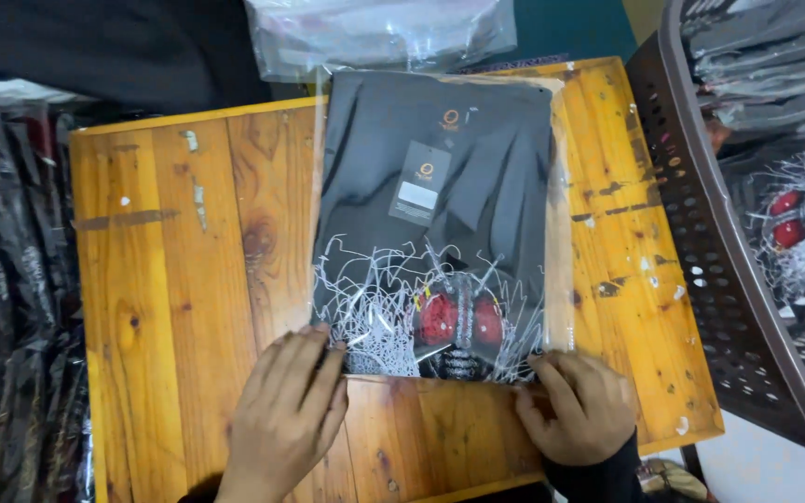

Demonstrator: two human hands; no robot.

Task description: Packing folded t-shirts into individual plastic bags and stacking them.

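A folded black shirt in a clear plastic bag [440,214] lies flat on the wooden table [188,279]. It has a white scribbled print with a red-eyed mask and a dark hang tag [419,182] on top. My left hand [286,414] presses its fingertips on the bag's near left corner. At the near right corner my right hand [581,402], in a dark sleeve, has its fingers curled against the bag's edge.
A brown perforated plastic basket [710,251] at the right holds more bagged black shirts. Stacks of bagged dark garments [11,279] fill the left side. A bundle of clear plastic bags [375,33] lies beyond the table's far edge.
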